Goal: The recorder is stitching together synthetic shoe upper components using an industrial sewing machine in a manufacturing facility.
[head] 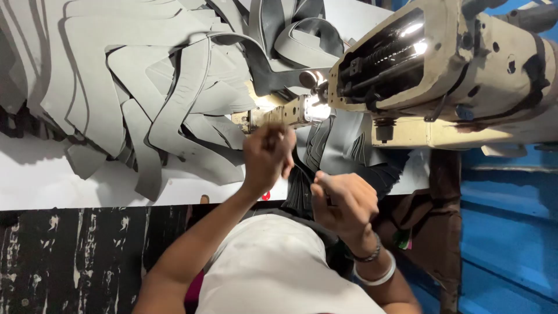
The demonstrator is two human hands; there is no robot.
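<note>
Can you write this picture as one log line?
left hand: raised, fingers pinched | right hand: closed beside it | sewing machine: ahead, lamp lit | grey cut pieces: piled on table

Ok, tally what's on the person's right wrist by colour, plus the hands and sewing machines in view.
White bangle: 1
Dark bead bracelet: 1
Hands, left hand and right hand: 2
Cream sewing machine: 1
Total: 5

The white tabletop (pixel 46 180) carries a big heap of grey cut pieces (pixel 133 87), many overlapping. A cream sewing machine (pixel 453 64) stands on it, beside the heap.
</note>
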